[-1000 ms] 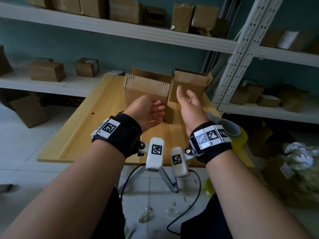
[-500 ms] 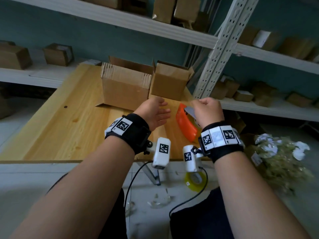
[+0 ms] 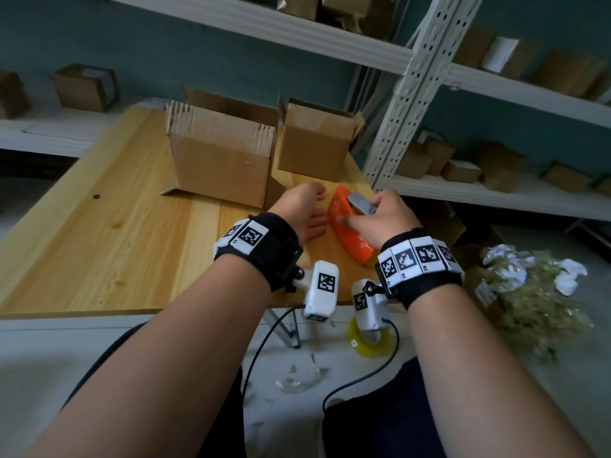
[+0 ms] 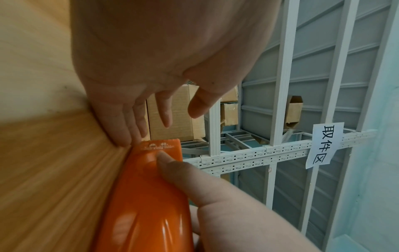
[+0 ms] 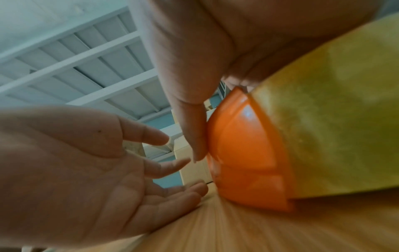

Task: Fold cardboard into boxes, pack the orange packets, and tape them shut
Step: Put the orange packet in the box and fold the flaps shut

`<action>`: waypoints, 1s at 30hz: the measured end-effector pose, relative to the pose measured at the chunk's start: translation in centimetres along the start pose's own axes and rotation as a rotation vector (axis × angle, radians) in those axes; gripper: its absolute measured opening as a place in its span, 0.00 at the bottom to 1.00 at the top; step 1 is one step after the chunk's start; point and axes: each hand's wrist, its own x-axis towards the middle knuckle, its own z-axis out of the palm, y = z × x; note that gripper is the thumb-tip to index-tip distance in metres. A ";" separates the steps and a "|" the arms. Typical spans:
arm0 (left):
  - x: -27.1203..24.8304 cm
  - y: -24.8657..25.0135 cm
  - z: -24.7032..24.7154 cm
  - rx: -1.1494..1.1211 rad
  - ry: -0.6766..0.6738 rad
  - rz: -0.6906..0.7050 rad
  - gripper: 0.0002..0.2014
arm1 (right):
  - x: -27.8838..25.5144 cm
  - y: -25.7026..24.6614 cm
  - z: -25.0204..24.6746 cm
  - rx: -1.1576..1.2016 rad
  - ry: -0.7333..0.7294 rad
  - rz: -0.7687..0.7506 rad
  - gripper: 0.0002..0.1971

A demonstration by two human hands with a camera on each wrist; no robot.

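The right hand [image 3: 380,216] is gripping the orange plastic tape dispenser [image 3: 344,226], with its roll of yellowish clear tape, at the near right edge of the pale wooden table [image 3: 109,226]. The thumb is pressing the dispenser's orange side while the fingers are curling over its grey metal cutter end; the hold is firm and closed around the tool. The left hand [image 3: 305,209] is lying just beside the dispenser's left face, palm turned toward it, fingers relaxed and spread, holding nothing; whether its fingertips are touching the orange shell cannot be told.

Two open brown cardboard boxes are standing at the far side of the table: the larger one [image 3: 221,160] on the left, the smaller one [image 3: 314,140] just to its right, flaps raised. No orange packets are showing in any view, and what is inside the boxes is hidden.

Judgement: the step in hand is readying the dispenser for sealing. To do it well, the left hand should be finding the free tape end and drawing it out straight while the right keeps the cutter teeth clear of the fingers. The flaps need closing flat and square before tape is laid, or the seam may gape. A loose tape roll [image 3: 368,338] is lying on the floor below the table edge.
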 end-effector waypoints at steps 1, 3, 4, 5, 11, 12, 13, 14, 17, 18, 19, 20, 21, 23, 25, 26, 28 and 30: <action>0.0 0.1 -0.1 0.001 0.018 0.012 0.19 | 0.0 0.0 0.0 0.005 -0.008 -0.009 0.31; 0.0 0.1 -0.4 0.005 0.046 0.036 0.21 | 0.0 -0.2 0.0 0.000 -0.018 -0.051 0.28; 0.0 0.1 -0.6 0.009 0.057 0.044 0.22 | 0.0 -0.3 0.1 -0.007 -0.018 -0.085 0.26; 0.0 0.2 -0.8 0.012 0.065 0.050 0.23 | -0.1 -0.5 0.2 -0.009 -0.015 -0.128 0.25; -0.7 0.4 -2.0 0.043 0.078 0.101 0.18 | -1.0 -1.1 -0.1 0.117 0.005 -0.309 0.23; -0.8 0.4 -2.3 0.045 0.078 0.110 0.23 | -1.1 -1.2 -0.3 0.138 0.013 -0.325 0.23; -0.9 0.3 -2.6 0.050 0.071 0.115 0.27 | -1.3 -1.2 -0.5 0.160 0.020 -0.341 0.24; -1.1 0.4 -2.9 0.057 0.052 0.118 0.30 | -1.5 -1.2 -0.7 0.182 0.028 -0.358 0.24; -2.0 0.6 -3.9 0.074 -0.019 0.127 0.31 | -2.2 -1.2 -0.9 0.226 0.059 -0.408 0.29; -2.5 0.8 -4.2 0.072 -0.040 0.134 0.30 | -2.4 -1.3 -1.0 0.236 0.064 -0.417 0.33; -2.9 0.9 -4.4 0.070 -0.053 0.142 0.28 | -2.6 -1.3 -1.0 0.241 0.061 -0.419 0.37; -3.5 1.0 -4.7 0.072 -0.057 0.152 0.26 | -2.8 -1.4 -1.0 0.236 0.054 -0.425 0.40; -3.9 1.2 -4.9 0.081 -0.048 0.169 0.23 | -3.0 -1.5 -0.9 0.223 0.045 -0.434 0.42; -4.6 1.4 -5.5 0.109 -0.010 0.210 0.17 | -3.3 -1.8 -0.7 0.203 0.026 -0.451 0.42; -4.8 1.6 -6.5 0.128 0.011 0.240 0.15 | -3.5 -2.1 -0.5 0.226 0.018 -0.460 0.39; -4.8 1.8 -7.0 0.126 0.010 0.244 0.14 | -3.6 -2.2 -0.4 0.250 0.014 -0.462 0.38; -4.8 2.0 -8.0 0.115 0.008 0.241 0.12 | -3.8 -2.6 -0.2 0.302 -0.002 -0.465 0.36; -4.8 2.2 -8.8 0.097 0.016 0.249 0.13 | -4.2 -3.0 0.0 0.339 -0.024 -0.480 0.34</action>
